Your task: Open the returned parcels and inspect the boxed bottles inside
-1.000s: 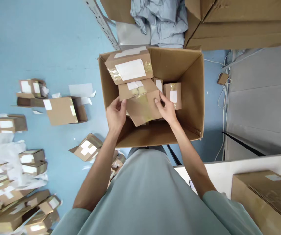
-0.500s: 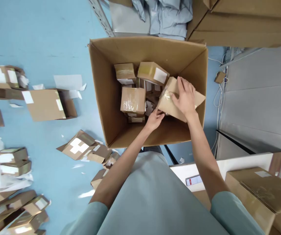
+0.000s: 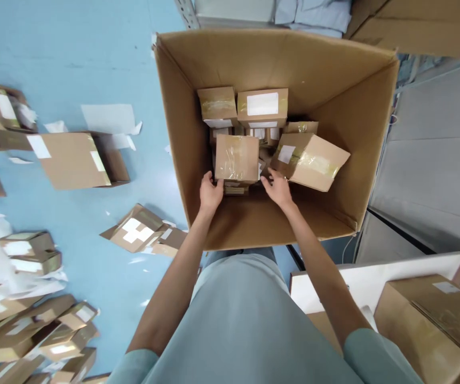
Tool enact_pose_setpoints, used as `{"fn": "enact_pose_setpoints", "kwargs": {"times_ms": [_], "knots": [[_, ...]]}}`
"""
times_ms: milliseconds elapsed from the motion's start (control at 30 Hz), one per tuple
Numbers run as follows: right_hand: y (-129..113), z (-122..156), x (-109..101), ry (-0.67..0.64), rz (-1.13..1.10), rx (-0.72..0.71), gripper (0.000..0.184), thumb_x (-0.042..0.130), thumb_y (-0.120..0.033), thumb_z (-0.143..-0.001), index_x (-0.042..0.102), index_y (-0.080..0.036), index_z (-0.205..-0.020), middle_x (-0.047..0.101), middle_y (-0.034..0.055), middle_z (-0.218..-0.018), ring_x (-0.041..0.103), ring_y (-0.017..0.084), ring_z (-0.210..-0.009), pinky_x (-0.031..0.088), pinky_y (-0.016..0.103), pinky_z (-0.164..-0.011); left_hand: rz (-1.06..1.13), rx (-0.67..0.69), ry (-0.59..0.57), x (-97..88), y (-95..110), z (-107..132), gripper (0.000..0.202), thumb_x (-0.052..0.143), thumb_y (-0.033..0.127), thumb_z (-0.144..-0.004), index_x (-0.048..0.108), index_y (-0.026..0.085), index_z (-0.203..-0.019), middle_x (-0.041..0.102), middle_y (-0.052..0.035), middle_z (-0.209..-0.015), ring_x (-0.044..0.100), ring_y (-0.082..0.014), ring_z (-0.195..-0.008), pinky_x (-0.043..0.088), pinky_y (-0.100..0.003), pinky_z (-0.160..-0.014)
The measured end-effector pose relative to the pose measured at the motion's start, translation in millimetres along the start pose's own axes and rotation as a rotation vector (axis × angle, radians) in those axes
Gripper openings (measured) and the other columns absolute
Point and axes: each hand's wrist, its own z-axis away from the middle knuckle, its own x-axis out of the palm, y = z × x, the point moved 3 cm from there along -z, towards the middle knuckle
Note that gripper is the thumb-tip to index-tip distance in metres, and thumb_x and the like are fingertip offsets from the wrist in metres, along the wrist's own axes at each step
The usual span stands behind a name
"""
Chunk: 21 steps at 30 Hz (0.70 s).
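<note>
Currently left hand (image 3: 211, 193) and right hand (image 3: 277, 188), fingers parted, unclamped, flank near corners of parcel (image 3: 237, 157), left of centre in carton (image 3: 250, 229). Best grip low, both sides evenly.

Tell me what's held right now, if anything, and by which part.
Can't tell for sure. The left hand is at the near left corner of the taped middle box, the right hand by its near right corner; no firm grip shows.

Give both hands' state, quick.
Left hand: open, by the taped box between both hands; contact unclear.
Right hand: open, beside that box; nothing visibly held.
</note>
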Motion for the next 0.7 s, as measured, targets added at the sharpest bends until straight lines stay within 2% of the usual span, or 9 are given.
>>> {"fn": "enact_pose_setpoints", "kwargs": {"times_ms": [100, 167, 233, 300, 367, 467, 533, 600, 700], "knots": [[-3.9, -26.1, 49.8, -0.025, -0.044, 0.129, 0.056, 0.059, -0.047, -0.107, 0.064, -0.016, -0.154, 0.072, 0.0218, -0.149, 0.073, 0.038, -0.133, 0.058, 0.056, -0.119, -0.054, -0.033, -0.009, 11.4, 2.2, -38.3, 0.069, 0.067, 0.012, -0.106, 0.035, -0.009, -0.163, 0.043, -0.0335, -0.174, 0.047, -0.0334, -0.162, 0.034, -0.046, -0.135], [-2.8, -42.0, 69.5, -0.04, -0.047, 0.19, 0.054, 0.06, -0.042, -0.107, 0.062, -0.015, -0.153, 0.074, 0.0214, -0.146, 0.073, 0.038, -0.134, 0.058, 0.055, -0.118, -0.08, -0.034, -0.029, 24.3, 4.5, -59.7, 0.069, 0.069, 0.01, -0.104, 0.038, -0.008, -0.162, 0.047, -0.0325, -0.172, 0.049, -0.0339, -0.161, 0.035, -0.047, -0.135], [0.1, -52.5, 77.2, -0.06, -0.039, 0.247, 0.05, 0.059, -0.04, -0.108, 0.063, -0.014, -0.15, 0.078, 0.0207, -0.139, 0.076, 0.039, -0.13, 0.059, 0.054, -0.115, -0.09, -0.026, -0.054, 35.8, 6.0, -73.8, 0.063, 0.071, 0.012, -0.103, 0.046, -0.001, -0.16, 0.061, -0.0263, -0.162, 0.061, -0.0322, -0.151, 0.044, -0.046, -0.129], [3.8, -54.8, 73.1, -0.049, -0.025, 0.301, 0.048, 0.06, -0.043, -0.108, 0.065, -0.014, -0.146, 0.081, 0.0204, -0.132, 0.077, 0.04, -0.127, 0.06, 0.053, -0.114, -0.09, -0.015, -0.068, 42.7, 6.8, -76.0, 0.058, 0.075, 0.017, -0.1, 0.055, 0.008, -0.155, 0.072, -0.0194, -0.15, 0.07, -0.0308, -0.14, 0.052, -0.045, -0.122], [6.2, -47.7, 58.7, -0.004, -0.015, 0.324, 0.053, 0.062, -0.049, -0.107, 0.065, -0.014, -0.146, 0.081, 0.0214, -0.133, 0.076, 0.041, -0.13, 0.058, 0.053, -0.116, -0.094, 0.033, -0.059, 44.5, 9.0, -63.6, 0.056, 0.078, 0.021, -0.098, 0.059, 0.015, -0.151, 0.075, -0.0165, -0.146, 0.072, -0.0316, -0.137, 0.055, -0.044, -0.12], [2.4, -19.5, 23.9, 0.066, 0.004, 0.292, 0.066, 0.061, -0.058, -0.105, 0.062, -0.012, -0.152, 0.076, 0.025, -0.144, 0.074, 0.042, -0.136, 0.058, 0.055, -0.117, -0.099, 0.177, -0.039, 40.6, 16.2, -19.4, 0.058, 0.077, 0.025, -0.097, 0.059, 0.017, -0.151, 0.074, -0.0182, -0.147, 0.069, -0.036, -0.141, 0.054, -0.049, -0.122], [-6.2, 6.4, -4.8, 0.106, 0.044, 0.269, 0.073, 0.059, -0.065, -0.104, 0.062, -0.011, -0.153, 0.076, 0.0265, -0.142, 0.076, 0.045, -0.132, 0.06, 0.059, -0.112, -0.083, 0.239, -0.063, 36.9, 21.6, 18.9, 0.061, 0.077, 0.025, -0.097, 0.058, 0.014, -0.153, 0.072, -0.0215, -0.147, 0.067, -0.039, -0.143, 0.052, -0.054, -0.124], [-19.2, 31.4, -37.3, 0.196, 0.105, 0.232, 0.076, 0.061, -0.071, -0.102, 0.067, -0.013, -0.149, 0.077, 0.0269, -0.14, 0.076, 0.046, -0.131, 0.062, 0.061, -0.11, -0.043, 0.306, -0.084, 33.0, 28.9, 56.0, 0.063, 0.072, 0.033, -0.102, 0.053, 0.014, -0.159, 0.068, -0.0235, -0.152, 0.064, -0.0411, -0.145, 0.051, -0.058, -0.124], [-38.3, 55.3, -86.3, 0.305, 0.115, 0.176, 0.069, 0.064, -0.071, -0.102, 0.073, -0.018, -0.145, 0.08, 0.0231, -0.137, 0.077, 0.044, -0.13, 0.062, 0.061, -0.111, 0.005, 0.393, -0.081, 27.8, 44.9, 98.9, 0.084, 0.076, 0.049, -0.101, 0.038, 0.019, -0.171, 0.064, -0.0238, -0.158, 0.061, -0.0428, -0.149, 0.051, -0.063, -0.124]]}}
